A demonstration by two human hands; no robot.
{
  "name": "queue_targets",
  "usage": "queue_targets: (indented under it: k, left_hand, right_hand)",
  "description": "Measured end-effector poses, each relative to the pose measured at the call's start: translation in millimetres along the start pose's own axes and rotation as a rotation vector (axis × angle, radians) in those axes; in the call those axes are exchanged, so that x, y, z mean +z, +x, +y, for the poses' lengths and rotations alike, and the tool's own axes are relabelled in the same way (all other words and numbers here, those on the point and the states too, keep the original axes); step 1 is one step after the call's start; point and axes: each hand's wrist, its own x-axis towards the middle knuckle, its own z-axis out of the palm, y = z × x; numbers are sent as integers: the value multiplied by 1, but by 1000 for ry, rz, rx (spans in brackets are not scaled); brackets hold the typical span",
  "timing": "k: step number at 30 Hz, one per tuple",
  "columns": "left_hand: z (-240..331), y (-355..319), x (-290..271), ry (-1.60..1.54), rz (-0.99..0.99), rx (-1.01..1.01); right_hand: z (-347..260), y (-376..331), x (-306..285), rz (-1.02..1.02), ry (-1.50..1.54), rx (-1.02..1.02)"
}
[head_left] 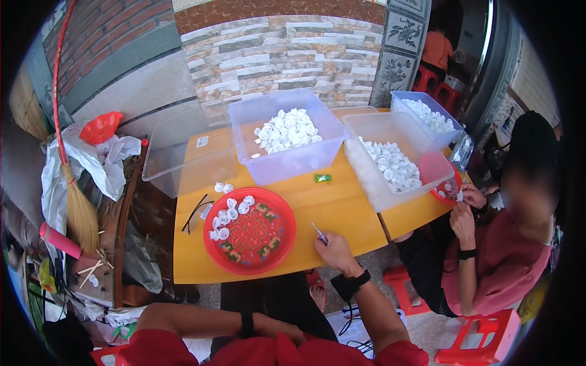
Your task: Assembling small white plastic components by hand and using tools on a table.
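Gripped a thin purple tool between the fingers of the right hand, below the centre of the frame, at the near edge of the yellow wooden table and just right of the round red tray. Rested the left hand low in the bottom middle of the frame, against the lap and away from the table; could not tell whether clenched or loose, with the fingers mostly hidden. Found only a small group of white pieces on the upper left part of the tray, some touching each other, with the rest of the tray bare and its gold pattern showing. Saw far more of the same white pieces heaped in the clear bin at the upper centre, in a second clear bin right of it, and in a third one at the upper right; at the left, one clear box with nothing visible inside. Judged from this as a small portion in hand and a large amount left to go through. Noticed also a small green item on the table between tray and bins, and a co-worker's hands busy at another red tray at the right edge.
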Motion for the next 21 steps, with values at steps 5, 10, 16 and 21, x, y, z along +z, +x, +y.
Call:
queue_targets:
  k: [5,10,16,21]
  left_hand:
    - [-60,6,16,113,-18,-4]
    - [-80,-4,23,393,16,-77]
    - [-15,-19,21,156,176,-30]
    - [-5,-20,24,0,131,-2]
  right_hand:
    - [-7,-4,2,5,-3,-10]
    - [-13,-6,-3,-2,-23,6]
    - [-9,-7,-1,33,-100,-6]
    - [-9,-5,3,16,-58,43]
